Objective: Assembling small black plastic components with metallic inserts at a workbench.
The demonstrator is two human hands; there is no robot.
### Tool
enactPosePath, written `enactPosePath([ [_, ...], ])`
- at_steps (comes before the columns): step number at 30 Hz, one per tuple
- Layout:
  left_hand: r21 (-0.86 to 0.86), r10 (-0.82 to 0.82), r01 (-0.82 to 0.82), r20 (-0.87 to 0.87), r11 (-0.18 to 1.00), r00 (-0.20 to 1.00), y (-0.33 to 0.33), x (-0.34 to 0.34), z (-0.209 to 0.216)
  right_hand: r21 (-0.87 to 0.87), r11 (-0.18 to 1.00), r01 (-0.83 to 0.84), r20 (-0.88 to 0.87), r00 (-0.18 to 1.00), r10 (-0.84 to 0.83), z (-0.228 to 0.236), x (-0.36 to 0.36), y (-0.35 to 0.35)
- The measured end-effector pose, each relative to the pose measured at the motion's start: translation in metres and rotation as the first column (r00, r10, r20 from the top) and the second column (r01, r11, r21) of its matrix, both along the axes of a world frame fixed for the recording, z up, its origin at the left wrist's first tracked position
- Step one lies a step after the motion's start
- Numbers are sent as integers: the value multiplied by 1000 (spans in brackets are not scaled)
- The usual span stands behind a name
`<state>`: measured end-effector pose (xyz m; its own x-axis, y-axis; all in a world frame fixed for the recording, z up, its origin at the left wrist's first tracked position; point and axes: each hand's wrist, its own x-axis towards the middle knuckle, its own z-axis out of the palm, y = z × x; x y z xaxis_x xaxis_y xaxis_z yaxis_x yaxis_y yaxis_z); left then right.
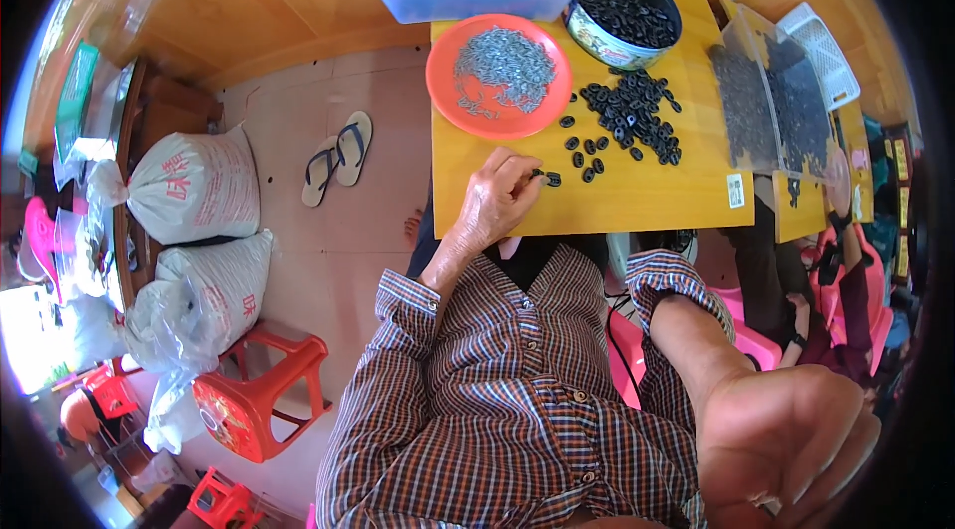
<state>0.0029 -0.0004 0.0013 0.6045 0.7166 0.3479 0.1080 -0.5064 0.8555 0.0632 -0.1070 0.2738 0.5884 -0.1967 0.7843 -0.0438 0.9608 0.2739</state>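
While the right hand (791, 430) is raised in the foreground, fingers curled, its contents impossible to tell, the left hand (495, 193) bends over the yellow worktop (617, 206), a dark piece (538, 173) at its fingertips, whether gripped or merely touched unclear. 1 black oval piece (553, 179) lies just right of those fingertips, nearer the left hand than the right; a loose pile (634, 118) spreads beyond.
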Motion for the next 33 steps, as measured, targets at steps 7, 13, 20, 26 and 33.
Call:
enactPosePath([
  [7, -19, -32, 32, 44, 999, 999, 1, -1, -4, -833, 502, 231, 356, 919, 168, -3, 20, -75],
  [13, -15, -37, 38, 61, 999, 997, 2, -1, -5, -632, 623, 460, 430, 878, -212, -55, 31, -49],
  [20, 189, 87, -111, 130, 976, 988, 1, 2, -7, -673, 70, 737, 713, 670, -208, -110, 55, -48],
  [26, 121, 258, -270, 106, 955, 960, 0, -1, -3, -713, -229, 663, 689, 722, -57, -151, 73, -31],
  [33, 437, 412, -383, 29, 814, 911, 32, -11, 14, -714, -394, 579, 610, 790, 56, -202, 88, -33],
])
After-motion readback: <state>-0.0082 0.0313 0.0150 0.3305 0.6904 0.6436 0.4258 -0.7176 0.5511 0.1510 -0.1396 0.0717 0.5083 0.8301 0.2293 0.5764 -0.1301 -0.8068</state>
